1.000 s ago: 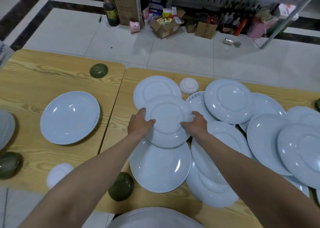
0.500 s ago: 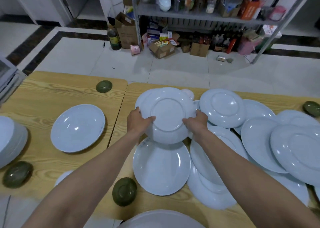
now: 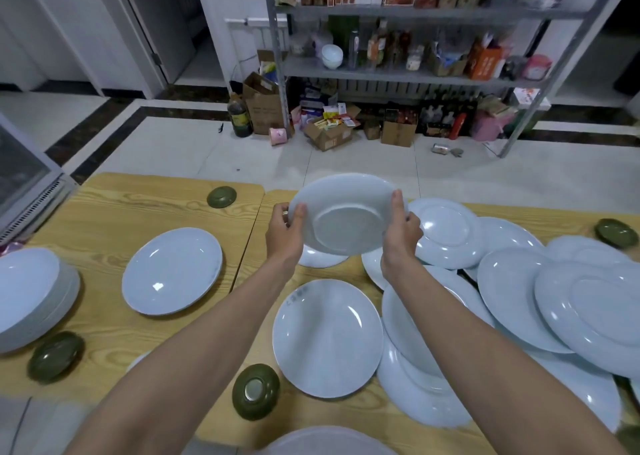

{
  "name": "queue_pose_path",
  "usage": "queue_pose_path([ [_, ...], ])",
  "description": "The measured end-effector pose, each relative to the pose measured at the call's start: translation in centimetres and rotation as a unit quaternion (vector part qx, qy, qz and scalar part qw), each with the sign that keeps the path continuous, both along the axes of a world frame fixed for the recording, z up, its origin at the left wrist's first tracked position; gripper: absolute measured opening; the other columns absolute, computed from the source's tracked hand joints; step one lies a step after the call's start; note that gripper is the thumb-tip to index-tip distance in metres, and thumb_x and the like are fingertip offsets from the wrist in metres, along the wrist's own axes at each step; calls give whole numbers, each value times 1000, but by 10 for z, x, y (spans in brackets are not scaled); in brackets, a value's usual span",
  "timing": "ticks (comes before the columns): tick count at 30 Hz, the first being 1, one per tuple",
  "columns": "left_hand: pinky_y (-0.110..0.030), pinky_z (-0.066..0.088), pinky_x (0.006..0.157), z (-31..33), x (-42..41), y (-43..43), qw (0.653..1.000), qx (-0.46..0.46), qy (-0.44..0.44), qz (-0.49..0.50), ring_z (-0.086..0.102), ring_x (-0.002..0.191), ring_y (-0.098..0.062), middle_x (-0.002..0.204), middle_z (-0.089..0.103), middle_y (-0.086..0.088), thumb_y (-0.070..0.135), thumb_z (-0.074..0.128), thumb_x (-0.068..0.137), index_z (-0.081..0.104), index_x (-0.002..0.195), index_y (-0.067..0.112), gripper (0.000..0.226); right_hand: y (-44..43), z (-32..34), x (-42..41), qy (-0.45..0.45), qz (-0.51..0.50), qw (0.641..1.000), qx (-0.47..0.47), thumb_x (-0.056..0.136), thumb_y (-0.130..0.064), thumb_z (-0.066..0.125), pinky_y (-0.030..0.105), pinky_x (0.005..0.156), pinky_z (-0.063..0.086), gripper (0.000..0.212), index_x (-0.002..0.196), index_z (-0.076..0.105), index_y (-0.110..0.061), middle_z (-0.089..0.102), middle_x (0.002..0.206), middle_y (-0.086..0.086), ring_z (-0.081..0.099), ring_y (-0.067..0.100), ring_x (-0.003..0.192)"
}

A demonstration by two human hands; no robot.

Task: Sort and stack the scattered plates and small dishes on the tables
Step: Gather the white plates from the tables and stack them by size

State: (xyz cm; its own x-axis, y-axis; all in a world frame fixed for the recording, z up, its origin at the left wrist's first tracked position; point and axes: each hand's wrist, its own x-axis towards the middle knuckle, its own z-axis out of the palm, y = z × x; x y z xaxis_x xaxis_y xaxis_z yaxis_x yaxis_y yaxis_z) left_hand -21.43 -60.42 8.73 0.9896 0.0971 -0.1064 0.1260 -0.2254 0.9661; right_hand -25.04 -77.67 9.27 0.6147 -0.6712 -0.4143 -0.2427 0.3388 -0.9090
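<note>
Stacking step: my left hand (image 3: 285, 234) and right hand (image 3: 401, 234) grip a pale-blue round ceramic plate (image 3: 346, 212), its underside facing me. Next, I judge: seat it on the left plate stack (image 3: 34, 298).

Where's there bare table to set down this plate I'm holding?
On the left table: the stretch between the lone plate and the far green dish, and the strip between that plate and the plate stack. The right table is crowded with overlapping plates.
</note>
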Motion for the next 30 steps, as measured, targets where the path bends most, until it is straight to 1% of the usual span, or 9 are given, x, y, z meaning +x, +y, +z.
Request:
queue_pose_path([
  [4,-24,41,75,-3,2,-5,999,-1,-37,-34,50,81,1,89,54,17,49,39,102,53,84,37,26,1,2,-4,-33,-23,998,56,84,-71,56,36,93,43,75,132,49,-13,47,132,3,51,20,113],
  [7,-19,39,82,-8,4,-5,998,-29,-20,-53,48,88,7,95,51,22,46,36,104,51,85,41,25,-2,3,-7,-62,-37,991,116,88,-54,62,35,95,46,50,117,56,-13,57,113,-1,55,14,100],
  [9,-23,38,87,-8,4,-4,992,-106,37,-51,49,89,-6,91,50,13,35,40,105,54,85,31,25,-4,6,-8,-69,-50,986,142,91,-36,60,31,82,46,20,93,56,-16,52,92,-2,50,11,80],
  [12,-28,39,98,-7,2,2,980,-169,100,-35,50,110,-20,111,57,2,11,44,101,65,102,16,22,-8,5,-12,-73,-47,982,166,92,-8,49,26,69,45,17,75,46,-10,42,79,2,41,14,68],
  [14,-32,36,111,-9,-1,10,980,-154,116,-55,42,134,-23,146,45,-5,-2,43,98,53,135,6,39,-12,0,-19,-76,-9,982,172,90,7,43,25,66,47,19,77,48,-6,48,81,6,48,16,72],
  [16,-40,31,118,-17,-5,18,983,-105,126,-80,31,144,-27,160,26,-7,-12,45,95,32,151,3,60,-15,-4,-30,-61,63,986,143,87,16,41,28,71,53,26,92,59,-2,60,91,9,57,21,82],
  [21,-39,31,116,-30,-14,31,985,-46,129,-107,31,143,-25,159,27,-5,-15,50,91,22,155,8,73,-19,-12,-47,-33,183,976,111,89,17,52,36,63,61,56,133,54,-18,67,107,6,68,25,92],
  [27,-28,41,101,-37,-20,41,983,-15,116,-139,42,132,-19,154,37,-3,-12,57,89,24,155,13,78,-17,-19,-59,-23,152,982,107,84,23,53,35,57,60,64,137,54,-12,67,108,5,67,26,93],
  [30,-31,42,105,-37,-24,43,983,21,74,-164,45,133,-16,149,45,1,-2,57,92,32,153,18,69,-19,-22,-65,-33,112,988,101,82,24,52,35,57,61,65,134,57,-15,66,115,6,66,25,94],
])
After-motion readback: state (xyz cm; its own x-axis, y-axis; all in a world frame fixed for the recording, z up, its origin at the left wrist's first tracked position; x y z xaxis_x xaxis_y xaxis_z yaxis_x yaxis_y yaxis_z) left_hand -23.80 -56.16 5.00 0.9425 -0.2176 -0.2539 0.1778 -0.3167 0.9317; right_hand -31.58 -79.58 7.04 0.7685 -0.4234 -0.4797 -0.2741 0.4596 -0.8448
